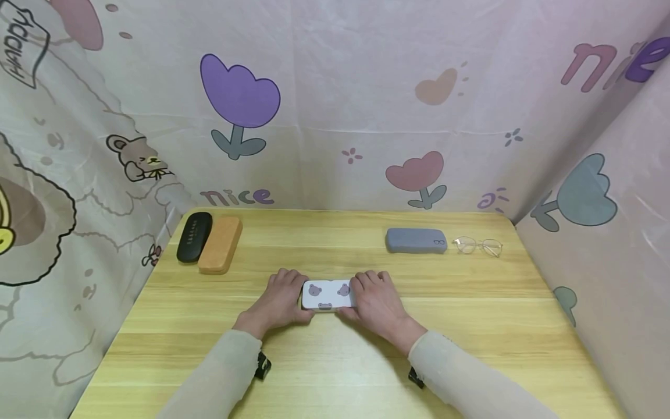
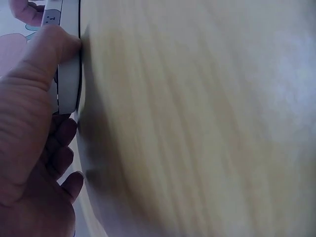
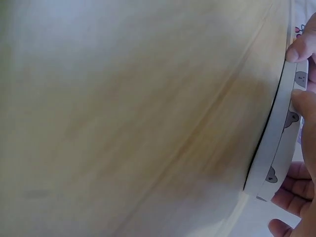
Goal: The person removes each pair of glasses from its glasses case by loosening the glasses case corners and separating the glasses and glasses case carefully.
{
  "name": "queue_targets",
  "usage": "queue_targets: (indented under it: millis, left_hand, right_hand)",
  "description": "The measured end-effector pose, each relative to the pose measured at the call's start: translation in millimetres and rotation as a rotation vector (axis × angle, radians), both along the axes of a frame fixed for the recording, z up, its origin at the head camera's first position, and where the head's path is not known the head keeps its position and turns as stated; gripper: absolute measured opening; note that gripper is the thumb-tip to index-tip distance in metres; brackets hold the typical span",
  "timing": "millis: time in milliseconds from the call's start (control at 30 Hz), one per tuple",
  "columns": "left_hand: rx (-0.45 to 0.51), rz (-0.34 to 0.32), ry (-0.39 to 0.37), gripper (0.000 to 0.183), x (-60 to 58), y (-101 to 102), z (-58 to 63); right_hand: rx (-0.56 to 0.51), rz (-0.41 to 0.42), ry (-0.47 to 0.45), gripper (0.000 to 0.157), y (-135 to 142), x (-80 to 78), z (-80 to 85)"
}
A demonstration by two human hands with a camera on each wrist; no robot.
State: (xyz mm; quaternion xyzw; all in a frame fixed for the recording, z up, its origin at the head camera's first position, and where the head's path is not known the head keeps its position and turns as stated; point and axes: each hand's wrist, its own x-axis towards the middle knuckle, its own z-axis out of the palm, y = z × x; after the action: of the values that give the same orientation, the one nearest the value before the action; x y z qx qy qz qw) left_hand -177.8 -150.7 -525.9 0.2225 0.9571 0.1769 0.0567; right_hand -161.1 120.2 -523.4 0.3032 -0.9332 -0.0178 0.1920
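A white glasses case (image 1: 328, 295) printed with grey-brown bear heads lies on the wooden table, its long side running left to right. My left hand (image 1: 285, 297) grips the left end, thumb along the near side and fingers behind. At the other end my right hand (image 1: 378, 301) holds it in the same way, covering part of the top. In the left wrist view, the thumb (image 2: 47, 52) presses on the case's near side wall (image 2: 70, 91). The right wrist view shows a closed seam along the case (image 3: 276, 148), with both thumbs on it.
At the back left of the table (image 1: 314, 372), a black glasses case (image 1: 195, 237) leans close beside a tan case (image 1: 221, 245). Toward the back right lie a blue-grey glasses case (image 1: 416, 241) and thin-framed glasses (image 1: 478, 246). Printed cloth (image 1: 335, 75) hangs behind and at both sides.
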Motion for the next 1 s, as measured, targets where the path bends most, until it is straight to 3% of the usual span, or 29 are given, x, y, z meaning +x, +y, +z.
queue_targets:
  millis: [500, 1000]
  left_hand:
    - [-0.003, -0.007, -0.006, 0.078, -0.1, 1.8, 3.0]
    - [-0.003, -0.001, -0.011, 0.079, -0.3, 1.4, 2.8]
  right_hand:
    - [0.048, 0.006, -0.006, 0.068, 1.3, -4.0, 2.4]
    - [-0.033, 0.008, -0.007, 0.069, 1.5, 0.4, -3.8]
